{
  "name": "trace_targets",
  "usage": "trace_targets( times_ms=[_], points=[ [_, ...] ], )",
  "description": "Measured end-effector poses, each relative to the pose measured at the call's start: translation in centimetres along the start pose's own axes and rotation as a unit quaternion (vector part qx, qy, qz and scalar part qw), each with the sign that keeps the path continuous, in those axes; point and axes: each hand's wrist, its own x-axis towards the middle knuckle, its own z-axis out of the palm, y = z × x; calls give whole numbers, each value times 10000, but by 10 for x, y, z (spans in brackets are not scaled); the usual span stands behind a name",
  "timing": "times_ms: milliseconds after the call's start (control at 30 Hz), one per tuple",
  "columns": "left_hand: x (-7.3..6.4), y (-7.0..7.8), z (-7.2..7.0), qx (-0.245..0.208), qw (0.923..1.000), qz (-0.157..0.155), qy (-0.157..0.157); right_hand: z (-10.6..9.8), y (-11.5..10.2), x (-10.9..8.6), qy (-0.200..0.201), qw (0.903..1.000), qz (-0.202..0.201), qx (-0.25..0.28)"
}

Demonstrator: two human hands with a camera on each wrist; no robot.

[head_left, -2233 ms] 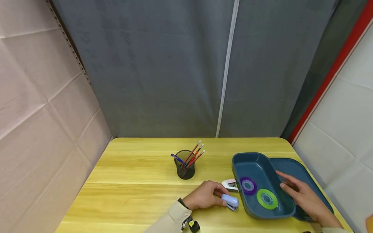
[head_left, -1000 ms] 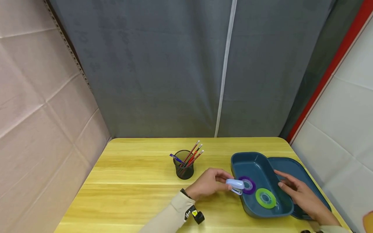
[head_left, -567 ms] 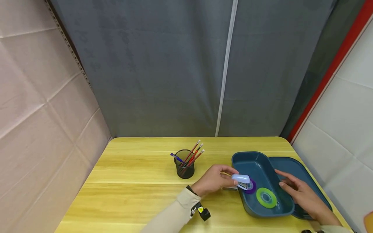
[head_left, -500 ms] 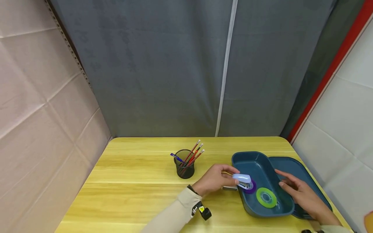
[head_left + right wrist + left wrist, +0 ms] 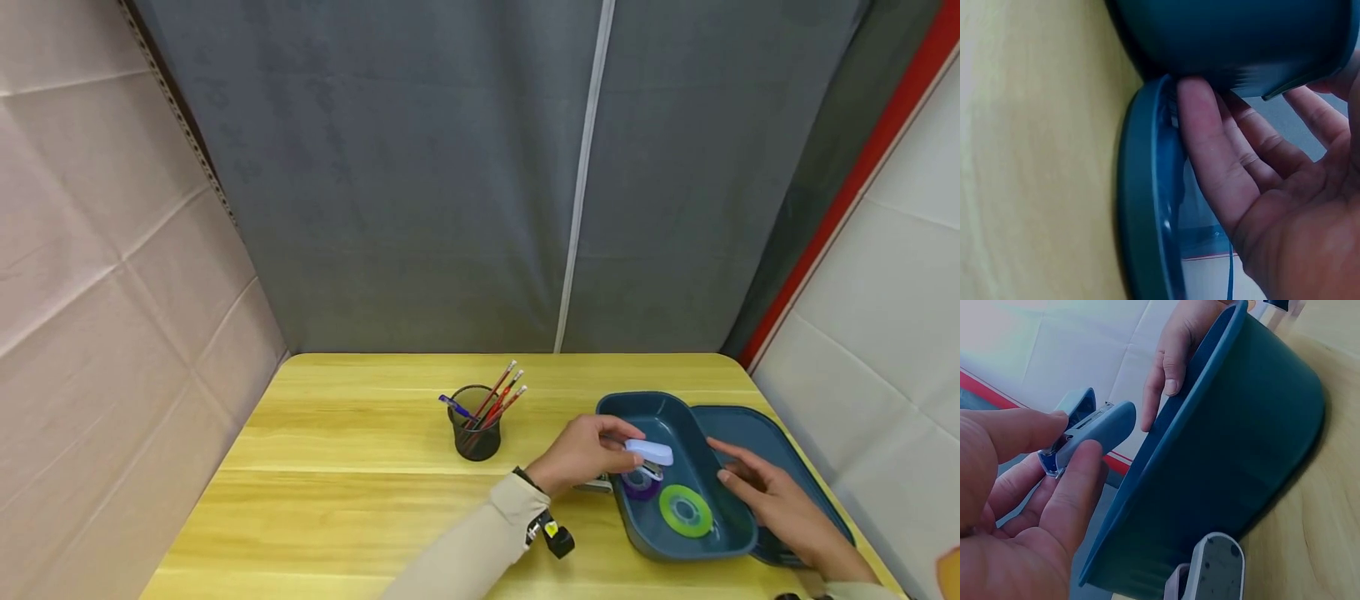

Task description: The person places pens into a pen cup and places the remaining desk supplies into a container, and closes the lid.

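My left hand (image 5: 583, 457) pinches a light blue mini stapler (image 5: 649, 452) between thumb and fingers, over the inside of a dark blue box (image 5: 637, 408). In the left wrist view, the stapler (image 5: 1100, 429) is tilted with its jaws apart, above the box rim. Below it in the box lies a purple tape roll (image 5: 637, 487), partly covered by the stapler. A lime green tape roll (image 5: 686, 511) lies nearer the front. My right hand (image 5: 780, 500) holds the box's right wall, thumb over the rim and fingers against the outside (image 5: 1210, 137).
A white stapler (image 5: 596, 483) lies against the box's left side, mostly behind my left hand. A shallow blue tray or lid (image 5: 750, 425) sits right of the box, under my right hand. A black mesh cup (image 5: 477, 442) of pencils and pens stands further left on the wooden table.
My left hand has lifted the light blue stapler off the table and carried it rightward and away over the box. The right hand and the box have stayed put.
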Motion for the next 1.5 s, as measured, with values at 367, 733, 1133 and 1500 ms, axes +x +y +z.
trace_targets(
  times_ms=[367, 733, 1133, 1500],
  points=[
    [15, 2, 15, 647, 9975, 156, 253, -1, -1, 1, -34, 10000, -34, 10],
    [24, -4, 24, 1486, 9879, 330, 280, -1, 2, -1, -80, 10000, -39, 6],
    [25, -6, 24, 1231, 9917, 331, 174, -2, 3, 1, -140, 9999, 48, -40],
    [18, -3, 16, 398, 9990, 215, 25, -2, 3, 2, -126, 9999, 44, -25]
  ],
)
